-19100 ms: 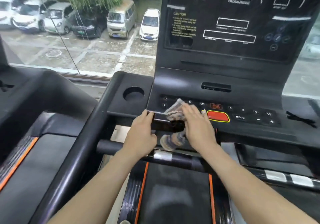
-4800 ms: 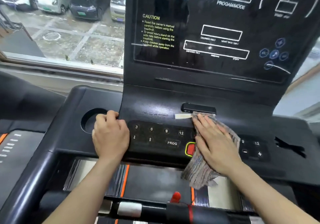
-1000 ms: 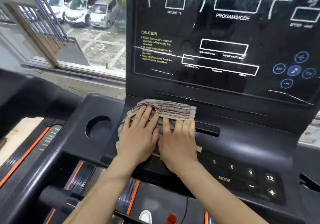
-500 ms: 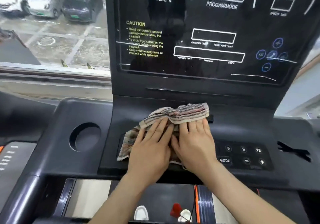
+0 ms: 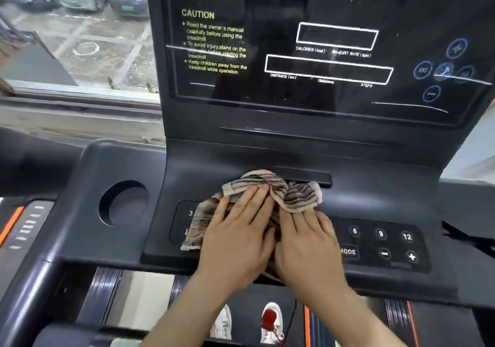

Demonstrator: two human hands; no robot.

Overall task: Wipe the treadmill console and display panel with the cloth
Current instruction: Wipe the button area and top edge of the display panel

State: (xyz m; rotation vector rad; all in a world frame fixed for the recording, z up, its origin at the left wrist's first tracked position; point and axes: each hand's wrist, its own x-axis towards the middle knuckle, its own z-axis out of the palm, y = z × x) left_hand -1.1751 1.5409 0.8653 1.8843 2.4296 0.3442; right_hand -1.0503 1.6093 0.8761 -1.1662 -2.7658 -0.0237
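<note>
A striped brown cloth lies bunched on the black treadmill console, over the middle of the button panel. My left hand presses flat on the cloth's left part, fingers straight. Beside it, my right hand also lies flat on the cloth, its fingertips under a raised fold. The dark display panel stands upright behind, with yellow caution text at its left. Number buttons show to the right of my hands.
A round cup holder is sunk into the console's left wing. A slot sits just behind the cloth. A window at the left shows parked cars. White shoes and a red safety clip appear below the console.
The cloth has bunched up more under both hands, with its right end folded over my right fingertips. Both hands stay side by side on the console's middle.
</note>
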